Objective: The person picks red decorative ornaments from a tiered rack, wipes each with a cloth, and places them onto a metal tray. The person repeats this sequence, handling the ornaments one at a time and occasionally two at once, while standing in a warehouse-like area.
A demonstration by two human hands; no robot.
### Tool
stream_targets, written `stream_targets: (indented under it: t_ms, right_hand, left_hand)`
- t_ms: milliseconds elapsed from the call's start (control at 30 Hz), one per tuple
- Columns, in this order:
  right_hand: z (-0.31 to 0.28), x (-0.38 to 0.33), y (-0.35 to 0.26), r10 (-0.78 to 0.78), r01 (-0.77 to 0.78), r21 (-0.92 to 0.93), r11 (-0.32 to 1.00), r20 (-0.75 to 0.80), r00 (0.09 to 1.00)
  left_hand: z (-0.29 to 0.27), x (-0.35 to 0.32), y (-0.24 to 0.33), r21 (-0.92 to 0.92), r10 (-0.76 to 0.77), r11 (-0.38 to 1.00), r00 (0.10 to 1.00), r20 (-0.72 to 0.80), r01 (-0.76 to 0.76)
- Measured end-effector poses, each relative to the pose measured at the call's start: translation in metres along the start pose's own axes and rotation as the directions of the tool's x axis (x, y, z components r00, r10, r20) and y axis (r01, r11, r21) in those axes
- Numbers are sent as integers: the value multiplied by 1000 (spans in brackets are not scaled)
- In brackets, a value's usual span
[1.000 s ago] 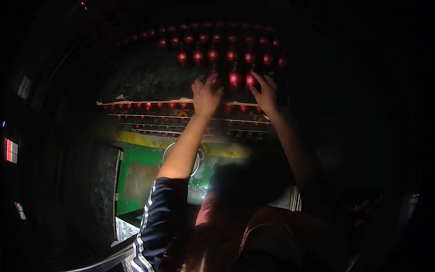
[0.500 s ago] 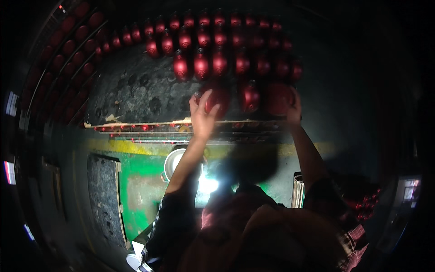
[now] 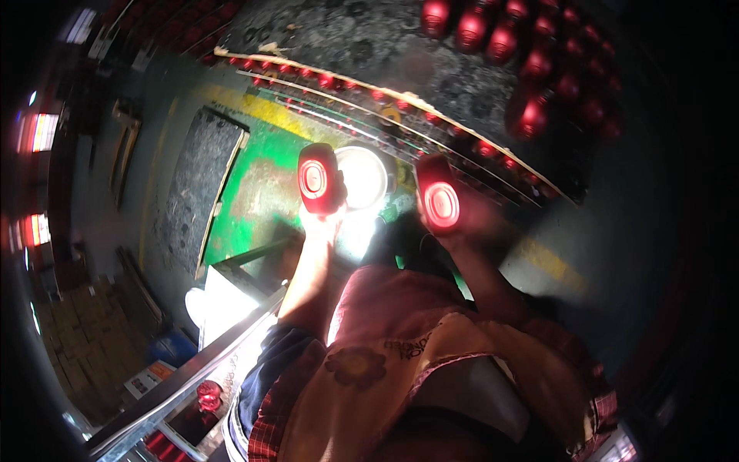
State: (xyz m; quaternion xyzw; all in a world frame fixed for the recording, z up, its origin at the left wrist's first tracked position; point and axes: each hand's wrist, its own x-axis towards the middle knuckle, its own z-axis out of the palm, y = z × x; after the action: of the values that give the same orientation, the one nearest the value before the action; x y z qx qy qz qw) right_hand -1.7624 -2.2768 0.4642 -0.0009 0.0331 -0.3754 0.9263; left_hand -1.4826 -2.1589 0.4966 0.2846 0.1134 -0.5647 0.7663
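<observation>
Nearest, at the bottom of the view, the person's patterned red and tan clothing (image 3: 400, 369) fills the middle, with a dark striped sleeve (image 3: 265, 369) on the left forearm. To the near left, a metal rail (image 3: 192, 369) runs diagonally, and a small red bottle (image 3: 208, 394) stands just beyond its lower end beside a bright white patch.

Both forearms rise from the clothing toward the middle of the view. The left hand (image 3: 322, 219) is closed round the lower part of a red bottle (image 3: 317, 179), whose round base faces the camera. The right hand (image 3: 462, 223) is blurred, but its fingers wrap a second red bottle (image 3: 439, 202), also base toward the camera. The two bottles are held side by side, apart, with a round bright metal lid or bowl (image 3: 363, 177) showing between them on the floor below.

Beyond the hands lies a green floor (image 3: 262, 192) edged with yellow paint, and a dark grey mat (image 3: 192, 177) to its left. Farther off, a long rack (image 3: 400, 104) of small red pieces crosses the scene, backed by a rough grey surface. At the far right, rows of red bottles (image 3: 531, 69) stand packed together.
</observation>
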Motion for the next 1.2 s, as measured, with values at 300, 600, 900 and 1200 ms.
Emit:
stream_targets:
  t_ms: [300, 600, 900, 1200]
  right_hand:
    - [-17, 129, 103, 586, -500, 608, 616, 71, 807]
    - [6, 144, 131, 598, -561, 436, 704, 61, 799]
    - [13, -1, 114, 651, -674, 321, 665, 194, 734]
    - [-30, -204, 102, 774, -722, 334, 605, -36, 632]
  left_hand:
    - [-68, 59, 59, -558, -203, 715, 889, 410, 421]
    - [-67, 26, 74, -552, -115, 621, 761, 638, 557]
    - [-86, -164, 25, -55, 27, 998, 973, 229, -14]
    - [-175, -468, 26, 412, 373, 877, 891, -258, -247]
